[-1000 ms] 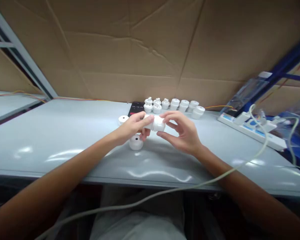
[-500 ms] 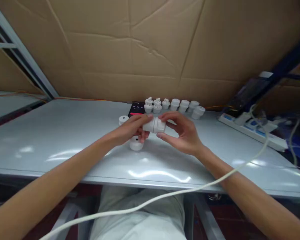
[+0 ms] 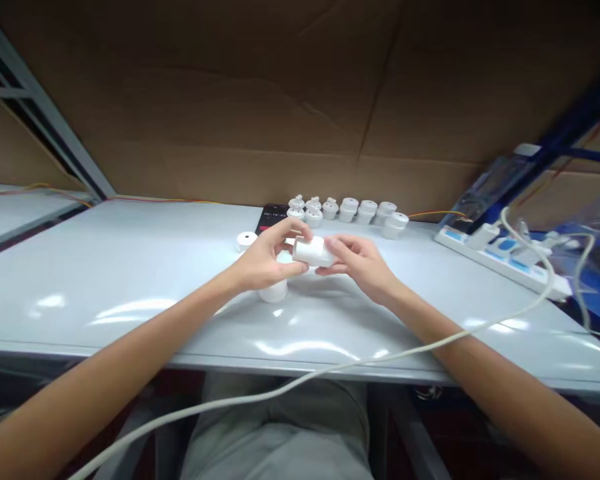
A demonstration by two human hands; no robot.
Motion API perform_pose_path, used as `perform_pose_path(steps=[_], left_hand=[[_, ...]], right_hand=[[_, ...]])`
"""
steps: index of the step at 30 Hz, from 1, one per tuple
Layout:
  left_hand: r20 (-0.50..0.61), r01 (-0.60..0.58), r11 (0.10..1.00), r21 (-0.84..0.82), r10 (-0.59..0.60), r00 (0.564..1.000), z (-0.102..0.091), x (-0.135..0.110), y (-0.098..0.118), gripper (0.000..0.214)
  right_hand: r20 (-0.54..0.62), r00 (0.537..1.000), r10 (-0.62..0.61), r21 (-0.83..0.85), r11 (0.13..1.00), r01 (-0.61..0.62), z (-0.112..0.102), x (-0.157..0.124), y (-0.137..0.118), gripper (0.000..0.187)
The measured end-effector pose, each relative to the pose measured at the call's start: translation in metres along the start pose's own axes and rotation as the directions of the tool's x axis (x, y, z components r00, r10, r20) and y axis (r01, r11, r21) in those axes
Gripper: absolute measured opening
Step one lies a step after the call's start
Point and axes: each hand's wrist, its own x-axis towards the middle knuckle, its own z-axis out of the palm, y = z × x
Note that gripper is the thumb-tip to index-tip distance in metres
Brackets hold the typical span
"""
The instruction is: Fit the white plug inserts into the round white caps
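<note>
Both my hands meet above the middle of the grey table (image 3: pixel 130 280), holding one small white cylindrical plastic part (image 3: pixel 311 251) between them. My left hand (image 3: pixel 267 260) pinches its left end with fingers curled. My right hand (image 3: pixel 355 261) cups its right end from below, fingers closed on it. Under my left hand a second white round part (image 3: pixel 275 292) stands on the table, partly hidden. Another white disc-shaped part (image 3: pixel 247 239) lies just left of my hands.
A row of several white round parts (image 3: pixel 350 210) stands at the back, next to a dark phone (image 3: pixel 275 217). A white power strip (image 3: pixel 500 257) lies at right, its cable (image 3: pixel 430 347) crossing the table's front edge. Cardboard walls the back.
My hands have turned the white part and drawn closer together; my right hand's fingers have dropped lower and closed round its end. The view has dimmed slightly.
</note>
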Motion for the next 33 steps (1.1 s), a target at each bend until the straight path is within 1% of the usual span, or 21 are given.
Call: perform_pose_path(steps=[1, 3, 5, 7, 8, 10, 12, 13, 16, 18, 19, 20, 21, 23, 25, 28, 30, 31, 33], left_hand=[[-0.02, 0.008, 1.0, 0.002, -0.008, 1.0, 0.0, 0.0, 0.002, 0.043], [-0.055, 0.081, 0.997, 0.002, -0.081, 0.995, 0.0, 0.002, 0.005, 0.042], [-0.05, 0.177, 0.984, 0.013, -0.176, 0.983, -0.001, 0.003, 0.005, 0.038], [-0.022, 0.222, 0.975, 0.029, -0.221, 0.975, -0.003, 0.003, 0.003, 0.04], [-0.008, 0.209, 0.977, 0.04, -0.209, 0.978, -0.003, 0.003, 0.001, 0.039], [-0.008, 0.127, 0.988, 0.087, -0.127, 0.992, -0.003, 0.002, -0.001, 0.036], [-0.001, 0.023, 0.983, 0.184, -0.023, 1.0, -0.003, 0.0, -0.002, 0.033], [0.0, -0.015, 0.969, 0.246, 0.016, 1.0, -0.002, -0.001, -0.001, 0.031], [-0.009, -0.057, 0.909, 0.412, 0.067, 0.998, -0.001, -0.003, 0.001, 0.031], [0.01, -0.067, 0.87, 0.489, 0.072, 0.997, -0.001, -0.003, 0.0, 0.031], [0.036, -0.079, 0.848, 0.524, 0.07, 0.997, -0.002, -0.003, -0.001, 0.031], [0.071, -0.093, 0.824, 0.559, 0.064, 0.995, -0.002, -0.003, -0.003, 0.029], [0.108, -0.112, 0.798, 0.593, 0.059, 0.992, -0.002, -0.003, -0.005, 0.028], [0.157, -0.132, 0.757, 0.64, 0.039, 0.987, -0.003, -0.002, -0.009, 0.027], [0.174, -0.129, 0.744, 0.656, 0.017, 0.985, -0.004, -0.003, -0.01, 0.026], [0.18, -0.116, 0.749, 0.652, -0.005, 0.984, -0.004, -0.003, -0.009, 0.025], [0.192, -0.115, 0.747, 0.655, -0.016, 0.981, -0.004, -0.003, -0.007, 0.024], [0.198, -0.117, 0.745, 0.657, -0.021, 0.98, -0.004, -0.003, -0.007, 0.024], [0.21, -0.121, 0.741, 0.66, -0.028, 0.977, -0.004, -0.003, -0.007, 0.023]], right_hand=[[-0.018, 1.0, -0.012, 0.006, 1.0, 0.013, 0.0, 0.0, 0.0, 0.042], [-0.067, 0.995, -0.076, -0.011, 0.997, 0.075, 0.001, 0.0, -0.001, 0.041], [-0.106, 0.984, -0.145, -0.054, 0.989, 0.14, 0.001, -0.001, 0.0, 0.042], [-0.125, 0.979, -0.16, -0.073, 0.986, 0.152, 0.001, -0.001, 0.0, 0.044], [-0.126, 0.983, -0.137, -0.064, 0.99, 0.129, 0.001, -0.001, 0.001, 0.045], [-0.116, 0.992, -0.052, -0.022, 0.999, 0.05, 0.0, -0.001, 0.001, 0.047], [-0.091, 0.995, 0.029, 0.017, 0.999, -0.027, -0.001, 0.0, -0.001, 0.048], [-0.085, 0.995, 0.049, 0.027, 0.999, -0.047, -0.002, 0.0, -0.002, 0.049], [-0.074, 0.996, 0.05, 0.006, 0.999, -0.05, -0.005, 0.002, -0.005, 0.049], [-0.088, 0.996, 0.008, -0.083, 0.996, -0.015, -0.007, 0.004, -0.005, 0.05], [-0.104, 0.994, -0.031, -0.16, 0.987, 0.014, -0.009, 0.005, -0.004, 0.048], [-0.128, 0.988, -0.086, -0.259, 0.965, 0.05, -0.013, 0.007, -0.003, 0.046], [-0.15, 0.977, -0.152, -0.377, 0.922, 0.086, -0.017, 0.009, -0.001, 0.043], [-0.166, 0.945, -0.28, -0.616, 0.778, 0.122, -0.03, 0.014, 0.003, 0.036], [-0.151, 0.925, -0.348, -0.782, 0.614, 0.103, -0.048, 0.021, 0.008, 0.029], [-0.153, 0.904, -0.4, -0.88, 0.471, 0.059, -0.08, 0.031, 0.016, 0.023], [-0.183, 0.889, -0.419, -0.894, 0.447, 0.027, -0.098, 0.037, 0.022, 0.025], [-0.207, 0.875, -0.437, -0.906, 0.424, -0.003, -0.105, 0.039, 0.025, 0.027], [-0.25, 0.852, -0.46, -0.913, 0.405, -0.049, -0.114, 0.041, 0.03, 0.032]])
